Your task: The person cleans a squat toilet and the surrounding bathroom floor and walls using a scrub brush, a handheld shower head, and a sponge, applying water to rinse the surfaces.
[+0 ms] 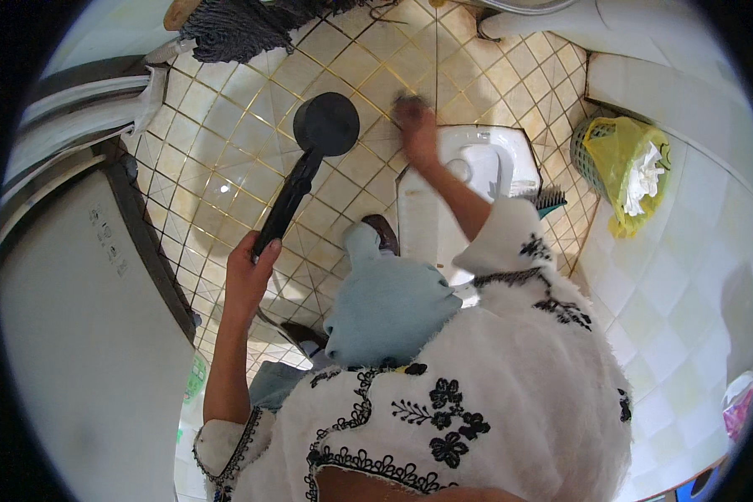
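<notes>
My left hand [249,276] is closed around the handle of a black shower head [326,124], which is held over the tiled floor [238,150]. Ahead and to the right, my right hand [416,128] is blurred, with a small dark thing at its fingers; what it is, and whether it is gripped, I cannot tell. That hand is above the floor beside the upper left corner of a white squat toilet [417,219]. No water can be made out at the shower head.
A brush with dark bristles [549,201] lies right of the toilet. Farther right stands a waste basket [580,154] with a yellow bag [608,144] and white paper. A grey mop head [226,31] is at the upper left. A white appliance [88,263] stands at the left.
</notes>
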`<control>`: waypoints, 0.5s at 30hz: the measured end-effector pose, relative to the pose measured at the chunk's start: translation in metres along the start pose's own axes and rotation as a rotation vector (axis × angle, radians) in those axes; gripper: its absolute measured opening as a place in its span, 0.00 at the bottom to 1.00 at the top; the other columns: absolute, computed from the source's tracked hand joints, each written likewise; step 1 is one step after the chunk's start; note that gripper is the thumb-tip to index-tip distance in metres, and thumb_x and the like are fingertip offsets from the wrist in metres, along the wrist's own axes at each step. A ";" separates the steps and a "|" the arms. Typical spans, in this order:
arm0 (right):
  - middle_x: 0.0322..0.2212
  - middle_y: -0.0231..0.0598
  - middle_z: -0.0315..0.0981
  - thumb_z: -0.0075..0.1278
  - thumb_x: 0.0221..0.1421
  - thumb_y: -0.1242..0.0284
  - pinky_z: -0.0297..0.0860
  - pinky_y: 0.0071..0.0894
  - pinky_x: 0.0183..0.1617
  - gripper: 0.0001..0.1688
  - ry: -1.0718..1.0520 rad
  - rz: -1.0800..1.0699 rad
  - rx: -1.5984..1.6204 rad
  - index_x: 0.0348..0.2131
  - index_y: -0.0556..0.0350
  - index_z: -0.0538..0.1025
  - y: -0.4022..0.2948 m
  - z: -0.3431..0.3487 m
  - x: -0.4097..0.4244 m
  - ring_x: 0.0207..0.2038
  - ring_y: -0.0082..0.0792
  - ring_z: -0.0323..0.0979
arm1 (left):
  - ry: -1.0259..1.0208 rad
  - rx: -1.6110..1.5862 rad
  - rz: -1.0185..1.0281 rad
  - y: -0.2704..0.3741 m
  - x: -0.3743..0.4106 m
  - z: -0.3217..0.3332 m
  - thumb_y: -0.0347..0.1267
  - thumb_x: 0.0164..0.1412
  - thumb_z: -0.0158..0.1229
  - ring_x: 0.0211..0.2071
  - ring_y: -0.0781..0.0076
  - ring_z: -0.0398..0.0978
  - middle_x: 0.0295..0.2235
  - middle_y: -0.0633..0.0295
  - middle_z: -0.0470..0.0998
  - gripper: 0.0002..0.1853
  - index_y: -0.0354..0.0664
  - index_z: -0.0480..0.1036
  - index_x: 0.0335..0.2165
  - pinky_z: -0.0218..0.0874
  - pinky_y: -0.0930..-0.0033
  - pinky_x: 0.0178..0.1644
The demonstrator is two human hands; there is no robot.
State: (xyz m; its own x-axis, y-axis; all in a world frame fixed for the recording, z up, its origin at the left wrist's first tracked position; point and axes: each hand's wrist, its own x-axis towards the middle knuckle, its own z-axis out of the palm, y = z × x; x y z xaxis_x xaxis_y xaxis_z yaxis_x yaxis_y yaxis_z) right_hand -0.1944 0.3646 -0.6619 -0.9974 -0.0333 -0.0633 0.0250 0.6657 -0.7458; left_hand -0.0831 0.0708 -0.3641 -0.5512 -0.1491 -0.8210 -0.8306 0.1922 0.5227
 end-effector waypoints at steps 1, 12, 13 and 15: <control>0.38 0.49 0.63 0.42 0.44 0.75 0.60 0.40 0.44 0.15 -0.100 -0.466 -0.318 0.36 0.60 0.71 -0.057 -0.013 -0.023 0.40 0.48 0.61 | 0.019 -0.010 0.009 -0.006 -0.003 0.001 0.36 0.52 0.54 0.15 0.89 0.51 0.14 0.76 0.58 0.11 0.38 0.67 0.27 0.42 0.82 0.17; 0.21 0.45 0.61 0.43 0.41 0.75 0.57 0.42 0.30 0.09 0.379 0.178 -0.411 0.28 0.59 0.67 0.036 -0.044 -0.004 0.28 0.45 0.61 | 0.056 0.029 0.041 -0.019 -0.018 -0.042 0.38 0.52 0.54 0.16 0.88 0.52 0.15 0.75 0.58 0.13 0.38 0.66 0.26 0.43 0.81 0.18; 0.22 0.45 0.63 0.43 0.43 0.76 0.57 0.41 0.31 0.08 0.250 0.238 -0.108 0.28 0.61 0.67 0.008 -0.018 -0.023 0.28 0.45 0.61 | 0.059 0.003 0.025 -0.023 -0.018 -0.045 0.38 0.52 0.53 0.16 0.88 0.52 0.15 0.75 0.58 0.13 0.38 0.66 0.26 0.43 0.81 0.18; 0.26 0.52 0.66 0.42 0.48 0.72 0.60 0.36 0.39 0.13 0.132 0.199 0.170 0.31 0.67 0.69 -0.086 0.019 -0.069 0.36 0.47 0.63 | 0.083 -0.052 -0.009 -0.033 -0.022 -0.054 0.38 0.52 0.53 0.16 0.88 0.52 0.15 0.75 0.58 0.13 0.38 0.66 0.26 0.43 0.81 0.18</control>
State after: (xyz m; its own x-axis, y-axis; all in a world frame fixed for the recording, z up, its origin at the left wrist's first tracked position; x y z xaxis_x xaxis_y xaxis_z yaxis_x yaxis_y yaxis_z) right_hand -0.1262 0.2954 -0.6057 -0.9716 0.1903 -0.1409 0.2209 0.5145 -0.8286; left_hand -0.0478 0.0151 -0.3504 -0.5465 -0.2310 -0.8050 -0.8374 0.1405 0.5282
